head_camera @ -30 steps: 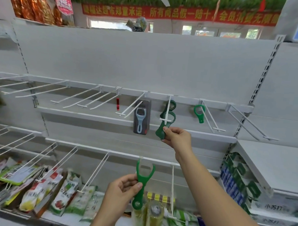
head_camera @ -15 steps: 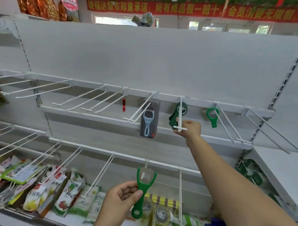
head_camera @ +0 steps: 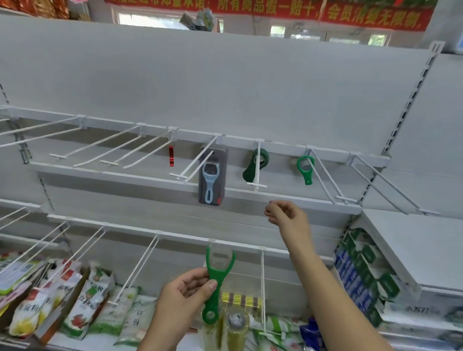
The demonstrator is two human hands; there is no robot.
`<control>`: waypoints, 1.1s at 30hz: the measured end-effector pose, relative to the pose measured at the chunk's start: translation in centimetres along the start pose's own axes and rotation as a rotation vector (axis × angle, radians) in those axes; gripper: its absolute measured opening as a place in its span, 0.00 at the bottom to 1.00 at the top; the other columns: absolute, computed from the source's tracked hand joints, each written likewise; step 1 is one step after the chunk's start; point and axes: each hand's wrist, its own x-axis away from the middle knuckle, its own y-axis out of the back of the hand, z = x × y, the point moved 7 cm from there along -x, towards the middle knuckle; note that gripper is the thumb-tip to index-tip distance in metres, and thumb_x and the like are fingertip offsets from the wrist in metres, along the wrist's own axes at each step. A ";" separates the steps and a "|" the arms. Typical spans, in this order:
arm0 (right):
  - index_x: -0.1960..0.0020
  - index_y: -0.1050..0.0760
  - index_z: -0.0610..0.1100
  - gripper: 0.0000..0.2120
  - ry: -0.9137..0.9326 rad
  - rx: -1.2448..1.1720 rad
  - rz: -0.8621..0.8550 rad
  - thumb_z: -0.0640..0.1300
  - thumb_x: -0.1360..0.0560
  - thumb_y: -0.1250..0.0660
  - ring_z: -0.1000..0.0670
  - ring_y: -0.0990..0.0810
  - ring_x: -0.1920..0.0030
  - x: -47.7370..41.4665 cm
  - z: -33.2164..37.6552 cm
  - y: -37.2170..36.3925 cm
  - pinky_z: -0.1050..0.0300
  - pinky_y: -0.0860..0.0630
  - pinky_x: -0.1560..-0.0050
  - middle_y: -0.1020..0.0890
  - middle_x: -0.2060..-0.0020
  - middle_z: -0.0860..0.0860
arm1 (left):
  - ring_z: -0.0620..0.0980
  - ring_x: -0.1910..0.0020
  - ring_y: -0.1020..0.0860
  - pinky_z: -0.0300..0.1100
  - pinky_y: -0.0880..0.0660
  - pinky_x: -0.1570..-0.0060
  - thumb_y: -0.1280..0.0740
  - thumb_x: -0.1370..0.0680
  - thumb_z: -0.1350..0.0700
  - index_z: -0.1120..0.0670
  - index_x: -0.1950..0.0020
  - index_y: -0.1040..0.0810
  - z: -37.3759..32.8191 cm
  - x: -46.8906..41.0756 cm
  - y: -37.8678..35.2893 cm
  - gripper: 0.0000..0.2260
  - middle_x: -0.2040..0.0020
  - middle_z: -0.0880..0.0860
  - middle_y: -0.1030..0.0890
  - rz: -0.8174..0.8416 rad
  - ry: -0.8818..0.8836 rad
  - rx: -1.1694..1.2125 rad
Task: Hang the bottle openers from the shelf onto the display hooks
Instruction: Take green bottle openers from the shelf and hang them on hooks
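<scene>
The left hand (head_camera: 185, 290) holds a green bottle opener (head_camera: 215, 278) upright by its handle, between the thumb and the curled fingers. The forked head of the opener points up and the ring end points down. It is low in the view, in front of the lower rail (head_camera: 169, 233).

The right hand (head_camera: 284, 214) is raised just below the tip of a white display hook (head_camera: 257, 173). Its fingers are loosely curled and there is nothing in it.

On this hook, near the upper rail (head_camera: 108, 123), hang dark green bottle openers (head_camera: 253, 164); how many there are I cannot tell. One more green opener (head_camera: 305, 165) hangs on the next hook to the right. To the left hangs a blue opener in a grey package (head_camera: 211, 179), and further left a small red item (head_camera: 171, 155).

The display is a pale grey store rack with a plain back panel (head_camera: 202, 81) and two rails of long white wire hooks. Most hooks of the upper rail carry nothing. A narrow shelf edge (head_camera: 119, 171) runs under the upper hooks.

Under the lower rail lie food packets (head_camera: 47, 294) in white, green and red, and two bottles of yellow liquid (head_camera: 234, 326) stand below the held opener. At the right, a flat grey shelf (head_camera: 421, 242) stands out, with blue and green boxes (head_camera: 361, 274) beneath it.

Above the rack, a red banner with yellow characters (head_camera: 259, 5) hangs over bright windows (head_camera: 152, 19).
</scene>
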 end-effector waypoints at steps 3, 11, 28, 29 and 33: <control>0.44 0.19 0.47 0.07 0.059 0.064 0.027 0.43 0.22 0.30 0.53 0.17 0.48 5.3 -0.1 2.5 0.59 0.20 0.45 0.15 0.50 0.50 | 0.50 0.52 0.14 0.38 0.18 0.54 0.27 0.26 0.66 0.55 0.47 0.16 -0.5 0.3 -1.9 0.11 0.54 0.53 0.12 0.020 -0.007 0.016; 0.43 0.20 0.48 0.11 0.078 0.028 -0.028 0.37 0.23 0.31 0.57 0.17 0.47 14.3 -0.7 11.5 0.64 0.21 0.44 0.15 0.50 0.54 | 0.44 0.57 0.15 0.34 0.20 0.59 0.27 0.25 0.66 0.55 0.47 0.16 -1.5 2.9 -9.7 0.10 0.55 0.50 0.12 0.145 -0.033 -0.001; 0.42 0.20 0.51 0.13 -0.014 0.022 0.063 0.37 0.23 0.31 0.57 0.17 0.45 16.5 -3.5 33.5 0.54 0.22 0.38 0.15 0.49 0.56 | 0.45 0.53 0.14 0.40 0.19 0.52 0.28 0.25 0.65 0.50 0.49 0.18 -2.1 10.2 -31.6 0.11 0.53 0.49 0.12 0.033 -0.070 0.024; 0.42 0.20 0.51 0.13 -0.016 0.020 0.068 0.37 0.23 0.30 0.56 0.17 0.45 16.4 -3.5 33.9 0.53 0.22 0.38 0.15 0.49 0.56 | 0.45 0.54 0.14 0.39 0.19 0.54 0.28 0.25 0.65 0.50 0.49 0.18 -2.3 10.3 -32.0 0.11 0.54 0.48 0.12 0.021 -0.077 0.029; 0.42 0.20 0.51 0.13 -0.032 0.010 0.072 0.38 0.23 0.30 0.56 0.17 0.45 15.9 -3.6 34.6 0.52 0.22 0.37 0.15 0.49 0.56 | 0.46 0.54 0.14 0.38 0.19 0.56 0.28 0.24 0.65 0.50 0.49 0.17 -3.6 9.6 -32.5 0.10 0.55 0.49 0.12 -0.028 -0.111 0.038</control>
